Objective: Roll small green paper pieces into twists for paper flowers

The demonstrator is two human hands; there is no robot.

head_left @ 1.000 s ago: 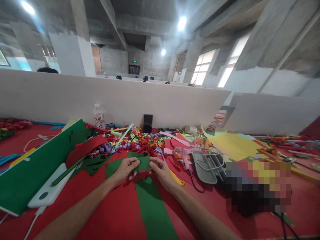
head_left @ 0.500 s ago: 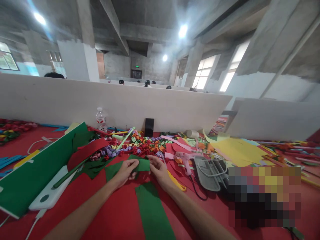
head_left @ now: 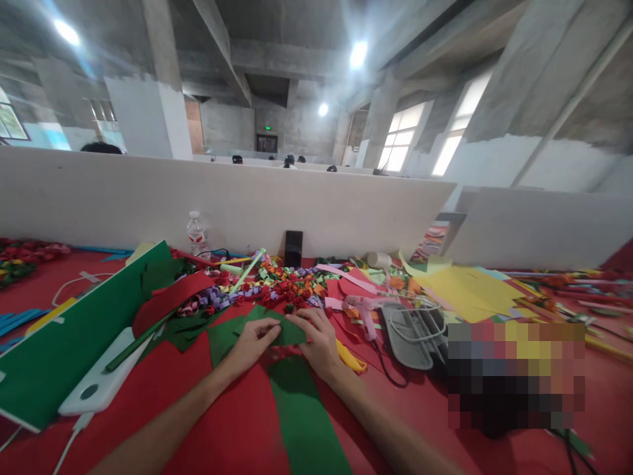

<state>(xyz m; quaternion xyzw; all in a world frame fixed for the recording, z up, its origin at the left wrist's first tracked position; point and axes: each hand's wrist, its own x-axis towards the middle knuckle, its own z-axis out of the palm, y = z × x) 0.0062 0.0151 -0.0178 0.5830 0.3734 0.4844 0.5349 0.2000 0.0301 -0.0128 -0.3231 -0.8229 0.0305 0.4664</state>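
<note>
Between my two hands is a small piece of green paper (head_left: 293, 335), raised a little above the table. My left hand (head_left: 254, 342) pinches its left end between thumb and fingers. On the right side, my right hand (head_left: 316, 338) has its fingers curled over the paper's top edge and its thumb near the lower edge. A long green paper strip (head_left: 309, 422) lies below the hands on red paper (head_left: 222, 409). More cut green paper (head_left: 222, 336) sits beside my left wrist.
Small curled paper pieces (head_left: 267, 284) pile up behind the hands. A pink glue gun (head_left: 366, 315) and a grey tray (head_left: 410, 343) are on the right, near yellow paper sheets (head_left: 469, 293). At left stand a green board (head_left: 84, 336) and a white power strip (head_left: 101, 379). A bottle (head_left: 196, 234) and phone (head_left: 293, 249) stand behind.
The green paper has turned from a flat-facing rectangle to a more tilted shape. My right hand's fingers have moved left over its top edge, closer to my left hand.
</note>
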